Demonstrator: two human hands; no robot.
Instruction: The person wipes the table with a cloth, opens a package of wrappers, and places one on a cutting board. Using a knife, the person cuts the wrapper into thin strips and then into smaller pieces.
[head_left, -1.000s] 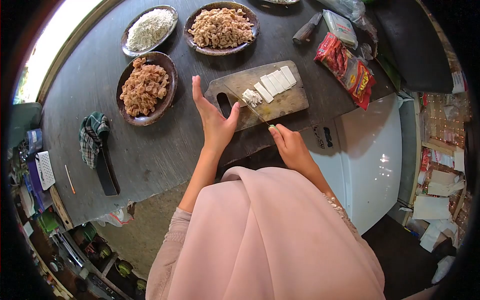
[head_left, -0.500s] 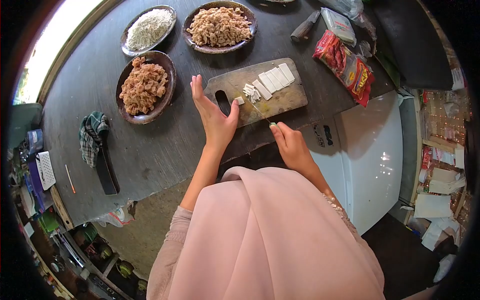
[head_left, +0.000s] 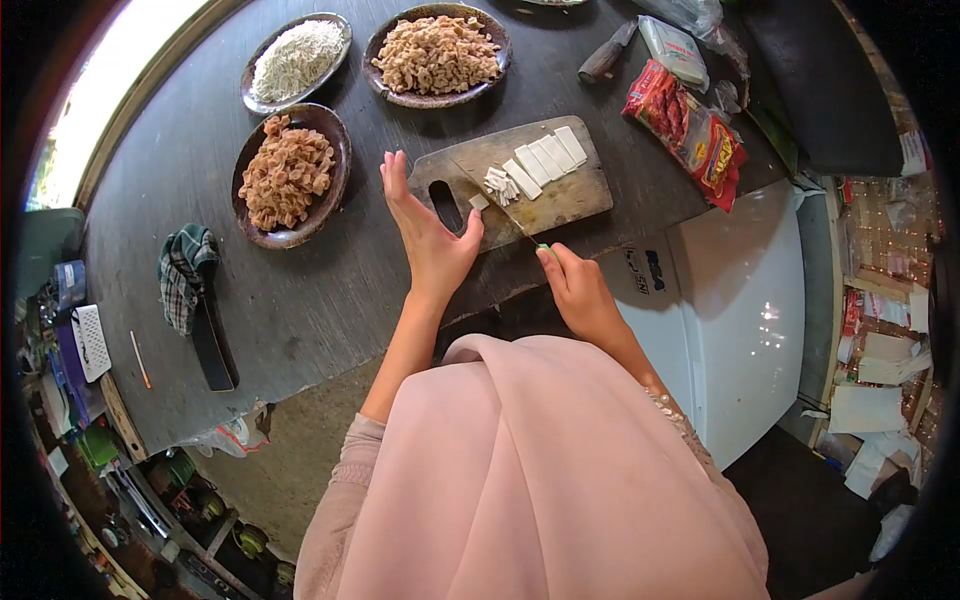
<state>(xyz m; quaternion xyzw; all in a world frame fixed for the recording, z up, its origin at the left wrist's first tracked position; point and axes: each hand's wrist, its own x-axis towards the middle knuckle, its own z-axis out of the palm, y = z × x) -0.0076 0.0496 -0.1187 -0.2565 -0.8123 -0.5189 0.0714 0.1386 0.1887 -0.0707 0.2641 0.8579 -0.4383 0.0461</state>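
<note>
A wooden cutting board (head_left: pixel 565 205) with a handle slot lies near the table's front edge. My right hand (head_left: pixel 578 283) is closed round the green handle of a knife (head_left: pixel 522 229), whose thin blade reaches over the board. Left of the blade sits a small white piece (head_left: pixel 479 202), with the thumb of my left hand (head_left: pixel 436 247) close beside it. The fingers of that hand are spread and raised by the board's handle end. Right of the blade are a small pile of white sticks (head_left: pixel 501 186) and a row of several flat white slices (head_left: pixel 545 160).
Behind the board stand a plate of white shreds (head_left: pixel 300 60), a plate of light brown pieces (head_left: pixel 437 54) and a bowl of reddish-brown pieces (head_left: pixel 287 175). A red packet (head_left: pixel 685 130) lies right. A checked cloth (head_left: pixel 184 275) rests left.
The knife blade has shifted slightly and now lies further up and left across the board. My left thumb has moved a little off the small white piece.
</note>
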